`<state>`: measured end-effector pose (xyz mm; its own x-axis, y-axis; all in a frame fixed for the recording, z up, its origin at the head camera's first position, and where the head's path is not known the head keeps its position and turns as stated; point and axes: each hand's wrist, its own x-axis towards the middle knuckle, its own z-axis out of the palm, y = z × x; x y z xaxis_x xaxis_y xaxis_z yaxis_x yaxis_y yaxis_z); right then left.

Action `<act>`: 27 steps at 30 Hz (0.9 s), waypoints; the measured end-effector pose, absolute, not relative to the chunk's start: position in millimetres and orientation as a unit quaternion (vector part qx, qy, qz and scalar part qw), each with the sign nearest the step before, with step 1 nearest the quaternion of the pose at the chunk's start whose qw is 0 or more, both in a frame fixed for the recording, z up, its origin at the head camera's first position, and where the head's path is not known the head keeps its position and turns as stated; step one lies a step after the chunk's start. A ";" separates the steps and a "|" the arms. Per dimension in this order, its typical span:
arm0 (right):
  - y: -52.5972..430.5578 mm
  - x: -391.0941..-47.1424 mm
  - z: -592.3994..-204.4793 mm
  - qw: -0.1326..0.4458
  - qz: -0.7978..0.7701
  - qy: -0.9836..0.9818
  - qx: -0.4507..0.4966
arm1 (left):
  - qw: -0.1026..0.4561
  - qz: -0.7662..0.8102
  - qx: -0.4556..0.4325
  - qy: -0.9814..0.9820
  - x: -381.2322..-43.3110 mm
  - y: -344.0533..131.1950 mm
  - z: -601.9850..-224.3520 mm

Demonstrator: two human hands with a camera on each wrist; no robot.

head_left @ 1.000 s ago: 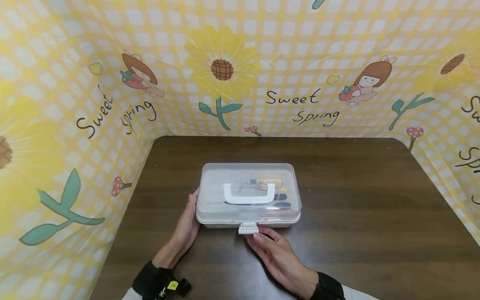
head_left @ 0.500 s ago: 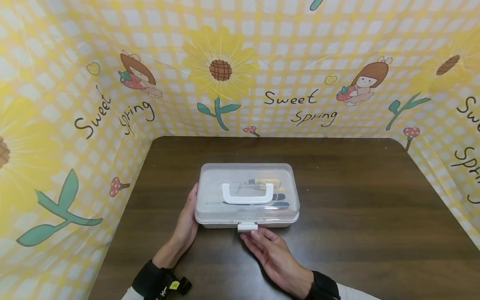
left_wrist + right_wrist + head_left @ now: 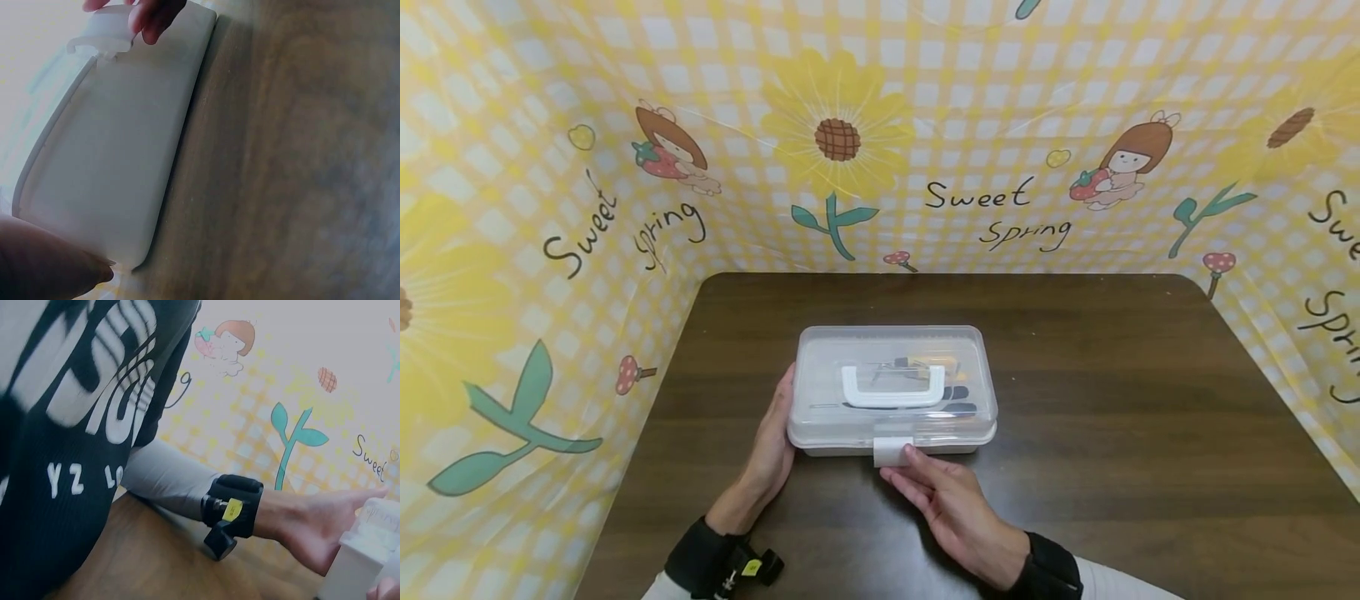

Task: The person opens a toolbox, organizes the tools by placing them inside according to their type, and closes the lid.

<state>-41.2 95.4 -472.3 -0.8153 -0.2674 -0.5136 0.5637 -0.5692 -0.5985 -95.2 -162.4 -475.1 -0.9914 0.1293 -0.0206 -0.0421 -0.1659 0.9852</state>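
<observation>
A clear-lidded plastic storage box (image 3: 827, 427) with a white carrying handle (image 3: 893, 400) sits on the table, its lid down. Through the lid show dark-handled and yellow items, too blurred to name. My left hand (image 3: 769, 446) lies along the box's left side, fingers extended; its thumb (image 3: 56, 265) presses near the front corner in the left wrist view. At the front middle, my right hand (image 3: 955, 504) pinches the white latch (image 3: 891, 451) between thumb and fingers. The latch (image 3: 106, 30) stands swung out from the front wall in the left wrist view.
The dark wooden table (image 3: 1112, 400) spreads around the box. A yellow-and-white checked cloth (image 3: 985, 100) with flowers and lettering hangs behind it and along both sides. A wrist camera (image 3: 765, 568) on a black band is strapped to the left wrist.
The latch has tilted up and outward, showing more of its face, with the right thumb moved up onto it. The left hand keeps its place against the box.
</observation>
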 end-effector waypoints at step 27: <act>90.3 -49.1 -457.3 0.248 -0.862 0.379 0.226 | 0.070 0.765 0.038 0.639 -97.6 -162.4 -476.1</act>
